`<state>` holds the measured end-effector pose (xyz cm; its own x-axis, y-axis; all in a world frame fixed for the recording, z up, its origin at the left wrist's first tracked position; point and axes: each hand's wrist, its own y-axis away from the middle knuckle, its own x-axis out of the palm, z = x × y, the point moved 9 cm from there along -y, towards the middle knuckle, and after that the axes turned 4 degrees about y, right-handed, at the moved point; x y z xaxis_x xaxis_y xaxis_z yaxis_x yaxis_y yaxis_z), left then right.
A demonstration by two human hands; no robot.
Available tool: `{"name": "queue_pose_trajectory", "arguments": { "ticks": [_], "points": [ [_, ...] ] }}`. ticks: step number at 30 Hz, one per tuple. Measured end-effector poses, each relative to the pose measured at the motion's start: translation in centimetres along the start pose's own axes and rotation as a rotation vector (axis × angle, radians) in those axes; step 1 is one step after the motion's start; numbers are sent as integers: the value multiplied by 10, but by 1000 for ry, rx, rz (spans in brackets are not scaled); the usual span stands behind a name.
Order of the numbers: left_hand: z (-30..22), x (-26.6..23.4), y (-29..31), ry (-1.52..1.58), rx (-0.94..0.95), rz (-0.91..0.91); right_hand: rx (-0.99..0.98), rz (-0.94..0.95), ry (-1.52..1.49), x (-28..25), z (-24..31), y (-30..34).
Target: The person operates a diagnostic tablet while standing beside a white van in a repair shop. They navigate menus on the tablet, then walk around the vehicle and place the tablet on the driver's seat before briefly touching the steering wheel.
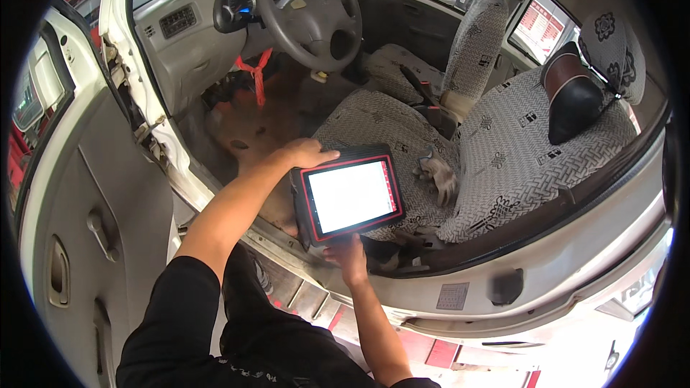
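Observation:
A black tablet [352, 196] with a red inner border and a bright white screen is held over the driver's seat edge, at the open door of a vehicle. My left hand [307, 153] grips its far left corner, thumb lying along the upper edge. From below, my right hand [350, 257] holds the near edge, its fingers partly hidden under the casing. Just right of the tablet, a pair of soiled work gloves [437, 177] lies on the patterned grey seat [402, 136].
Ahead are the steering wheel [309, 11] and dashboard [169, 57], with a red strip [254, 72] hanging below. The open door [108, 194] stands at my left. A black and brown cushion [573, 93] rests against the seat back. The door sill [445, 291] runs along the near side.

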<state>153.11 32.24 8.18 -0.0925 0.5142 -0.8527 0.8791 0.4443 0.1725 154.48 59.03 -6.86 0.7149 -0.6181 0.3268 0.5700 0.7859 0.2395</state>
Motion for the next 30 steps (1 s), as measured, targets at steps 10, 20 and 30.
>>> {"name": "queue_pose_trajectory", "arguments": {
  "ticks": [10,20,30],
  "points": [
    [1,15,56,173,-62,-359,-40,-357,128,-60,3,-6],
    [6,50,79,232,-199,-227,-347,-736,528,-88,76,-13],
    [-23,46,19,1101,-88,-262,-276,-668,579,-96,58,-15]
  ]
}}
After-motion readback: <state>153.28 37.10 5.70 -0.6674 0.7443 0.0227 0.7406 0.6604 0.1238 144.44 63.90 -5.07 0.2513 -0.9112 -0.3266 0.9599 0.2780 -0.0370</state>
